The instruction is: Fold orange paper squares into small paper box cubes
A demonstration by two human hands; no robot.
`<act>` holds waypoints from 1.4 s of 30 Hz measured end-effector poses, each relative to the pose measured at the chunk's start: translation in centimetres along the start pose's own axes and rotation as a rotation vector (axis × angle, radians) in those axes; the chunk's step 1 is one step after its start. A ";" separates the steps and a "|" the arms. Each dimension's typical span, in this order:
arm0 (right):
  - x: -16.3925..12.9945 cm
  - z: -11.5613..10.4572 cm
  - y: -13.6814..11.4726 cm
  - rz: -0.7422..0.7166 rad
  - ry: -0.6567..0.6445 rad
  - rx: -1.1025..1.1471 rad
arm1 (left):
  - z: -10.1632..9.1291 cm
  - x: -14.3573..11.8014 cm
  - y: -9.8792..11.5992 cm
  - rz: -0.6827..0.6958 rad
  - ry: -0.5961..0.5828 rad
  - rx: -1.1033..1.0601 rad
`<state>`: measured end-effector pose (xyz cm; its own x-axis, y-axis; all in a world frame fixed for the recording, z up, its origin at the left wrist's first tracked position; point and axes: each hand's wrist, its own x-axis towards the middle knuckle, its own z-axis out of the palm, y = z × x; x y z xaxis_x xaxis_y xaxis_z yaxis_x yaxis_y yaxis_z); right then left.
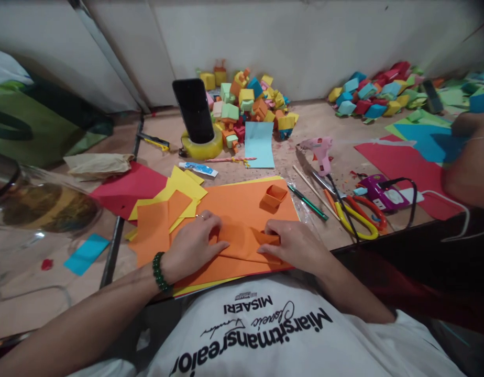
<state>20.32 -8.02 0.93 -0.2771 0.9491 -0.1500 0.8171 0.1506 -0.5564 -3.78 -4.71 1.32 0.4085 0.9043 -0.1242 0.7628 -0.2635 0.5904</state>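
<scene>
Both hands press flat on a partly folded orange paper piece (248, 243) lying on a stack of orange sheets (242, 207) on the table (336, 131): the left hand (195, 246) on its left part, the right hand (295, 243) on its right. A small orange paper box (274, 197) sits just beyond, with scissors (358, 212) to the right.

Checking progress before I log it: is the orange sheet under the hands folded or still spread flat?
Folded. The orange sheet shows creased, overlapping flaps, with the left hand and right hand pressing on it.
</scene>
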 end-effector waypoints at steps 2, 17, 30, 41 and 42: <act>0.0 0.6 0.3 -0.025 0.042 0.160 | 0.0 0.2 -0.4 -0.056 0.052 -0.172; 0.2 2.4 1.5 -0.089 0.332 0.486 | -1.0 0.6 0.6 -0.226 -0.025 -0.738; 0.2 2.2 1.5 -0.071 0.381 0.469 | -1.5 0.3 1.5 -0.249 0.035 -0.764; 0.4 1.7 0.6 0.035 0.479 0.694 | -1.7 -0.1 1.6 -0.227 0.125 -0.677; 0.4 1.7 0.5 0.045 0.476 0.724 | -1.7 -0.1 1.6 -0.223 0.137 -0.673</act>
<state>19.77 -8.05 -0.76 0.1207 0.9892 0.0835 0.2547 0.0504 -0.9657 -3.48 -4.64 3.64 0.1789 0.9581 -0.2237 0.3281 0.1562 0.9316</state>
